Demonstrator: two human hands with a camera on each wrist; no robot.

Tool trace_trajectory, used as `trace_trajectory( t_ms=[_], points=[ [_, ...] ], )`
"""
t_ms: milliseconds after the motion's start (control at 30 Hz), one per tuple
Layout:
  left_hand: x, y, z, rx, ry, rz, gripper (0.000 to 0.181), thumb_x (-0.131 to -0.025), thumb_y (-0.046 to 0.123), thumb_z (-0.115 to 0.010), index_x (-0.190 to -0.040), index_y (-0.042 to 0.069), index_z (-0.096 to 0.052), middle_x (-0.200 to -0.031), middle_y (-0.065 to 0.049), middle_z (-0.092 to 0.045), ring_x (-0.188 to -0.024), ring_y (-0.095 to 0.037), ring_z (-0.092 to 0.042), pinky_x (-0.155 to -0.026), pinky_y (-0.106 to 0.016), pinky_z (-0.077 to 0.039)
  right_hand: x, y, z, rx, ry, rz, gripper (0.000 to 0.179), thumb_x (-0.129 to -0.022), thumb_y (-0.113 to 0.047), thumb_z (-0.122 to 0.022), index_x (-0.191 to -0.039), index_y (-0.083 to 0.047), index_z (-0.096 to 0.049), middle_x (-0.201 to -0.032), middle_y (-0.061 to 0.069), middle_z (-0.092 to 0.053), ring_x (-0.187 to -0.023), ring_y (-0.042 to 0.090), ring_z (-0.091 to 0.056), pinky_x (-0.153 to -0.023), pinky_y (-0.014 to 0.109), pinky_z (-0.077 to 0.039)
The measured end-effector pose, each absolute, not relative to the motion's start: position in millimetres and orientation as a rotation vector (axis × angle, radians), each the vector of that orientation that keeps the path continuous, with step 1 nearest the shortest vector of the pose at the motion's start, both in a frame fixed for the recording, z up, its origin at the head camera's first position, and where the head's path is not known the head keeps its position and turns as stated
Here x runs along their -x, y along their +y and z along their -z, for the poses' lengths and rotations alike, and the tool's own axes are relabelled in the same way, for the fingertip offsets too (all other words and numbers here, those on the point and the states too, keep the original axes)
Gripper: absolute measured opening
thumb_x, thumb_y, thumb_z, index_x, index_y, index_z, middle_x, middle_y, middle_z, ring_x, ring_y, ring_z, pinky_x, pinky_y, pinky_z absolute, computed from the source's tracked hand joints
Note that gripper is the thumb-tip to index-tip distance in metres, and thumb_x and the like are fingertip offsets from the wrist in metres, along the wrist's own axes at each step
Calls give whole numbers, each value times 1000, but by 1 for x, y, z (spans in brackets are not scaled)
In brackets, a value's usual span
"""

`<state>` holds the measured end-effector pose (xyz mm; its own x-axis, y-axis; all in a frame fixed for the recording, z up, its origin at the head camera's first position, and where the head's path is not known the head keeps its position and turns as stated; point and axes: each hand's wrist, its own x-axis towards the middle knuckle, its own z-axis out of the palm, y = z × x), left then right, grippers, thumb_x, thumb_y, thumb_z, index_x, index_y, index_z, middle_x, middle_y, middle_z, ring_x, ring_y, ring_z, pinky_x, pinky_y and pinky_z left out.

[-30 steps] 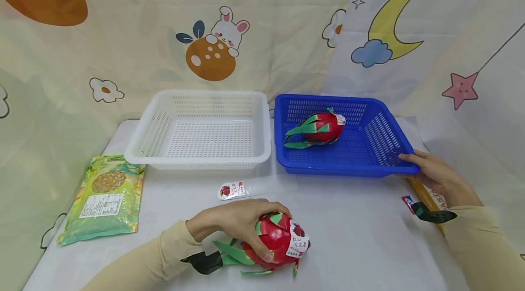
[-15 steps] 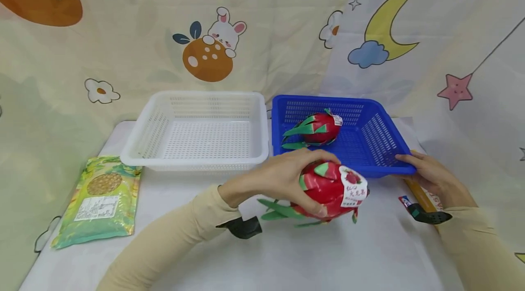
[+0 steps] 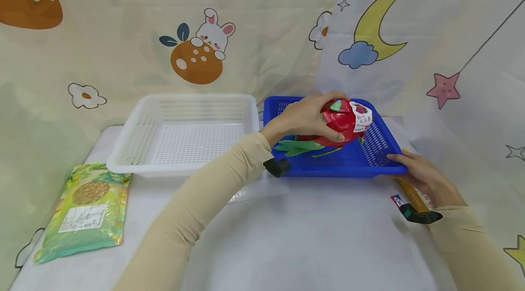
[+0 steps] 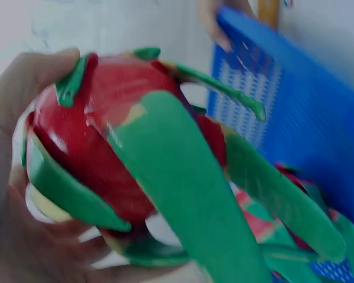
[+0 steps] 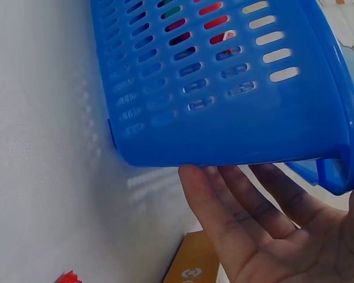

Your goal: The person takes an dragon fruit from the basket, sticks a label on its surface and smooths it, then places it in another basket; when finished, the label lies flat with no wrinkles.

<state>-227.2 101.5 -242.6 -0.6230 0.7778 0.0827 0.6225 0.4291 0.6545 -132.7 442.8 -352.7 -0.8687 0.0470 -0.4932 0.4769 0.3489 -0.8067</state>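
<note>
My left hand [image 3: 305, 115] grips a red dragon fruit [image 3: 342, 122] with green leaf tips and a white label, above the blue basket [image 3: 328, 172]. In the left wrist view the thumb and fingers curl round the fruit's body, while its long green leaves [image 4: 171, 165] point away from the palm. A second dragon fruit [image 4: 256, 221] lies in the basket, mostly hidden behind the held one. My right hand [image 3: 424, 175] holds the basket's front right corner, thumb at the rim and fingertips [image 5: 192, 177] against the outer wall.
A white basket [image 3: 164, 170] stands left of the blue one. Farther left lies a green and yellow bag [image 3: 82, 218]. A clear plastic strip [image 3: 254, 191] is partly hidden by my left sleeve. Beneath my right forearm is an orange-yellow box [image 3: 412, 195].
My left hand has lifted the dragon fruit from the front of the table and carried it forward and right, over the blue basket. My right hand has stayed on the basket's corner.
</note>
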Motion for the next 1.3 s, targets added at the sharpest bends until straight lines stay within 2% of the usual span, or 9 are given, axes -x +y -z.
trace_trajectory(
  t_ms=[100, 233, 367, 500, 700, 933, 1033, 1167, 1300],
  points=[
    [243, 106, 257, -1196, 2372, -1022, 83, -72, 42, -82, -142, 33, -37, -138, 2, -48, -120, -16, -48, -79, -22, -54, 133, 442, 353, -473, 2209, 1573, 88, -100, -45, -46, -152, 2, 8, -155, 34, -6, -90, 1, -60, -101, 41, -42],
    [255, 112, 275, -1163, 2318, -973, 81, -73, 39, -81, -141, 32, -38, -137, 0, -48, -120, -18, -49, -80, -23, -55, 132, 442, 354, -473, 2189, 1612, 88, -100, -44, -47, -152, 2, 7, -155, 33, -6, -89, 0, -60, -102, 44, -36],
    [261, 117, 288, -1155, 2265, -891, 81, -74, 36, -82, -141, 30, -37, -138, -3, -47, -121, -19, -47, -81, -24, -55, 132, 442, 354, -454, 2206, 1604, 86, -101, -44, -44, -152, 3, 6, -155, 32, -11, -91, 0, -61, -100, 40, -45],
    [261, 119, 295, -1087, 2199, -869, 80, -72, 28, -84, -138, 28, -38, -139, -4, -45, -122, -20, -46, -80, -25, -56, 133, 443, 354, -455, 2222, 1580, 87, -100, -46, -44, -152, 4, 6, -155, 32, -11, -91, 0, -61, -101, 40, -43],
    [257, 124, 299, -1066, 2242, -724, 81, -70, 33, -86, -136, 32, -40, -139, -1, -44, -123, -19, -43, -81, -25, -55, 132, 442, 353, -483, 2211, 1596, 87, -100, -46, -44, -152, 1, 7, -156, 31, -9, -90, -1, -61, -104, 42, -34],
    [252, 130, 299, -1074, 2284, -617, 81, -69, 34, -86, -136, 34, -41, -140, -1, -43, -127, -21, -39, -83, -28, -55, 130, 443, 354, -487, 2185, 1650, 88, -100, -44, -47, -153, 2, 6, -155, 31, -9, -89, -1, -62, -101, 41, -38],
    [250, 133, 301, -1064, 2313, -540, 80, -69, 36, -86, -136, 36, -41, -143, -3, -38, -129, -23, -37, -84, -30, -56, 129, 443, 354, -491, 2172, 1672, 87, -100, -43, -47, -153, 2, 5, -155, 30, -10, -89, -1, -63, -100, 39, -41],
    [248, 137, 304, -1046, 2339, -420, 80, -70, 40, -84, -137, 39, -40, -148, -4, -29, -132, -25, -35, -86, -32, -56, 127, 441, 355, -492, 2175, 1659, 88, -100, -45, -47, -153, 1, 6, -156, 30, -8, -91, -1, -61, -104, 42, -37],
    [248, 138, 304, -1045, 2336, -392, 73, -75, 39, -80, -137, 37, -42, -149, -4, -28, -130, -24, -36, -89, -34, -55, 128, 442, 354, -472, 2194, 1633, 88, -100, -46, -46, -152, 2, 7, -156, 32, -6, -93, 1, -58, -106, 46, -32]
  ],
)
